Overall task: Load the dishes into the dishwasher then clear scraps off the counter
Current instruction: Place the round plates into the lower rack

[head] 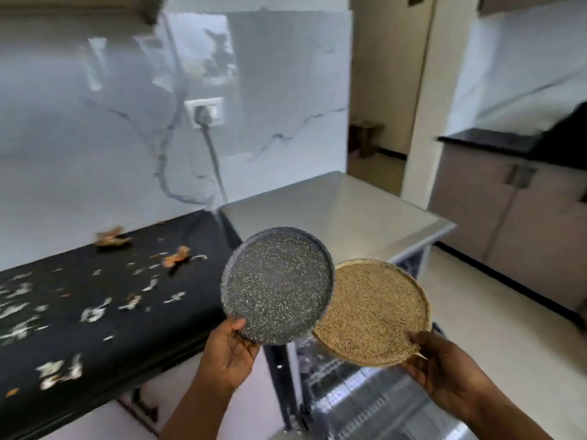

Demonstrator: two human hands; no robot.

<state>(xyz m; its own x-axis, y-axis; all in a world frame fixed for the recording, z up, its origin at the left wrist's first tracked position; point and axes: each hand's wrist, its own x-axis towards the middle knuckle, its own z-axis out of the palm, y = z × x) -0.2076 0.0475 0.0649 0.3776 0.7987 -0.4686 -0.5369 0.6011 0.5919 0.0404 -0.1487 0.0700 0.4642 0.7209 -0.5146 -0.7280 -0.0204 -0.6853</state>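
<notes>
Loading step: left hand [226, 354] grips grey plate [278, 285], right hand [444, 373] grips tan plate [371, 312], both above open dishwasher [355, 404]. Next, probably lower and slot them. Scraps [92, 312] at 9 o'clock on worktop [104, 350].

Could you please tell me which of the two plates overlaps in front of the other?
The grey plate, held in the left hand; its rim covers the left edge of the tan plate, which the right hand holds.

Grey speckled plate [278, 285], tan speckled plate [373, 311], black counter [95, 338]
</notes>
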